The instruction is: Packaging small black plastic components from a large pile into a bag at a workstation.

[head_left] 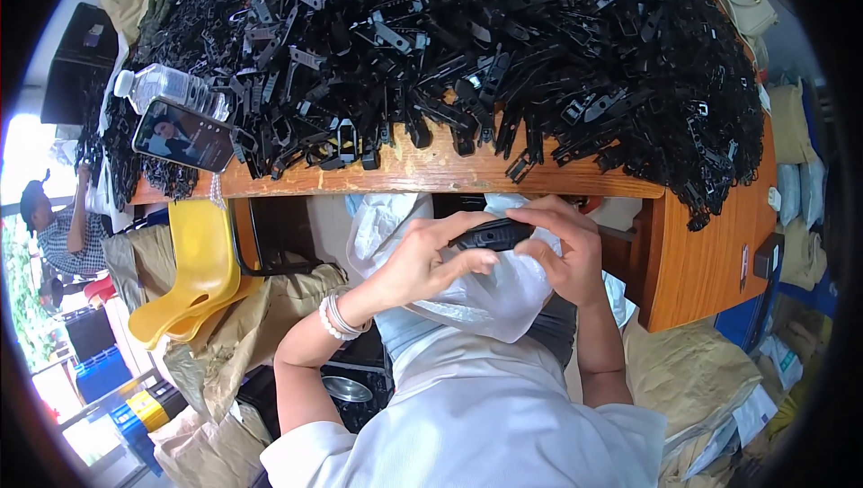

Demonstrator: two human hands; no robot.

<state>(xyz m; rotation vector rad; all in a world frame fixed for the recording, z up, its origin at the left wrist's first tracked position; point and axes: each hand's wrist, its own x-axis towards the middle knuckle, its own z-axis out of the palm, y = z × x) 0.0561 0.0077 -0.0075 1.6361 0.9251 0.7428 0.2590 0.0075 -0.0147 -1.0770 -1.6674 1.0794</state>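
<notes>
Left hand [440, 259]: pinching black plastic fitting [493, 235]
Right hand [568, 250]: pinching opposite end
Fitting: above translucent plastic bag [490, 304]
Progress: one between fingers; black heap [378, 57] on table [710, 250], finished or unworked, cannot tell

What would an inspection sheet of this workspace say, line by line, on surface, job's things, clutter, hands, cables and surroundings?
Surface: wooden table, worn patches near its front edge.
Job's things: black plastic piece between both hands; translucent white plastic bag over the lap; pile of black plastic parts on the table.
Clutter: smartphone, screen lit, beside a clear plastic bottle.
Left hand: fingers on the piece's left end.
Right hand: fingers on its right end.
Cables: nothing seen.
Surroundings: yellow chair at left; another person beyond.
</notes>
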